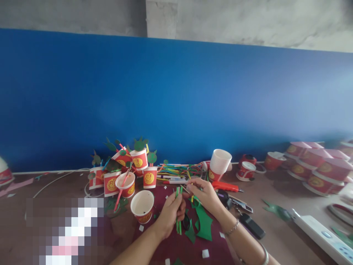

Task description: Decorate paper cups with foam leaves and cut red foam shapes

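Observation:
My left hand (171, 212) is closed around two thin green strips (178, 221) held upright over a dark red mat (190, 250). My right hand (205, 195), with a bracelet at the wrist, pinches something small just above and to the right of the strips' tops; I cannot make out what. Green cut paper shapes (203, 223) lie on the mat under my right wrist. An open red paper cup (142, 206) stands just left of my left hand.
A cluster of red cups with green paper leaves (129, 165) and a pile of coloured straws (176, 171) sit behind. A white cup stack (220, 162), a red cutter (226, 187), keys (237, 202), more red cups (317, 165) and a white power strip (322, 233) lie right. Blue wall behind.

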`<state>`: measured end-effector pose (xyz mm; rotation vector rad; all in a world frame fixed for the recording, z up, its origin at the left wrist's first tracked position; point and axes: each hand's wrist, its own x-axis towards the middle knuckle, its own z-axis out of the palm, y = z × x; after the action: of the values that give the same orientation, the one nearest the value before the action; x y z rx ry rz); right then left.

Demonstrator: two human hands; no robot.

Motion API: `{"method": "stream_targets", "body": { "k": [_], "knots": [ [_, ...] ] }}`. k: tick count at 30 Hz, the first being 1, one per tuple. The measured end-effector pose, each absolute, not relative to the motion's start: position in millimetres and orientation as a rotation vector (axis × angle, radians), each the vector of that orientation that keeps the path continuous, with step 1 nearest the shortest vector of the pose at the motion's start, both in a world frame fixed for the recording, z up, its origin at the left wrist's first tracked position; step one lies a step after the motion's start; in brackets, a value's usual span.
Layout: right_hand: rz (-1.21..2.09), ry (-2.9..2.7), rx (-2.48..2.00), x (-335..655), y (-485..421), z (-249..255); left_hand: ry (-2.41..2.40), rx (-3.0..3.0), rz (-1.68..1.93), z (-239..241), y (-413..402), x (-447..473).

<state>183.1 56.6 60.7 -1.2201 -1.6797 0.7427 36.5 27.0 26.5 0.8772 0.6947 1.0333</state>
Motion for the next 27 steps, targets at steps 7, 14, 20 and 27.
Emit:
{"method": "stream_targets", "body": {
  "k": [7, 14, 20, 27],
  "knots": [
    [0.777, -1.641, -1.267, 180.3, 54.3, 61.4, 0.703, 0.920, 1.000, 20.8, 28.8, 37.0],
    [0.489, -1.793, -1.296, 173.1, 48.8, 62.8, 0.671, 0.943, 0.875, 21.5, 23.3, 39.6],
    [0.432, -1.828, -1.335, 169.4, 46.3, 62.8, 0.642, 0.923, 0.836, 23.7, 21.4, 38.8],
    [0.431, -1.824, -1.310, 171.9, 47.6, 61.4, 0.670, 0.931, 0.853, 20.9, 24.3, 38.2]
  ]
}}
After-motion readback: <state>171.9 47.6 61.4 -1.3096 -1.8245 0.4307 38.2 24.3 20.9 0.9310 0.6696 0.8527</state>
